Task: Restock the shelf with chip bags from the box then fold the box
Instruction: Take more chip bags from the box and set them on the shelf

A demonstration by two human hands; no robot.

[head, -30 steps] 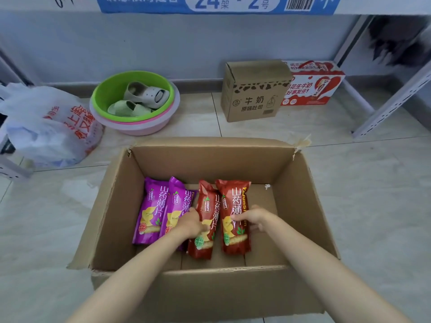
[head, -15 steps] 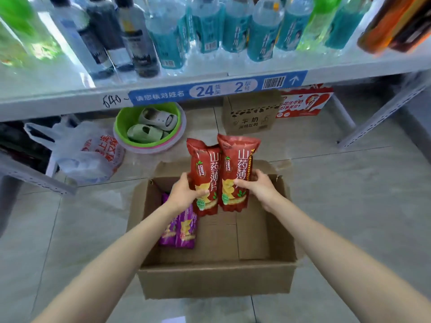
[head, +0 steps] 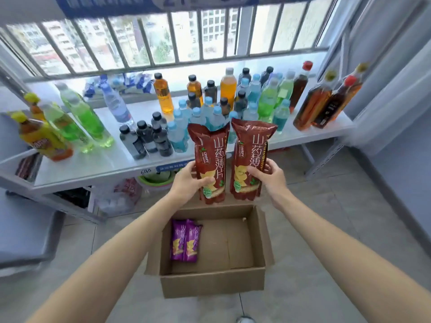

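Each gripping one red chip bag, our left hand (head: 190,180) and right hand (head: 270,176) should stand them upright on bare shelf (head: 93,164), clear of the bottles (head: 149,136).

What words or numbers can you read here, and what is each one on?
"山药薄片" and "CRISPY": red bag in left hand.
Same words: red bag in right hand.
"640": handwritten on shelf edge.
Purple bags in the box, bottle labels, blue sign: too blurred.
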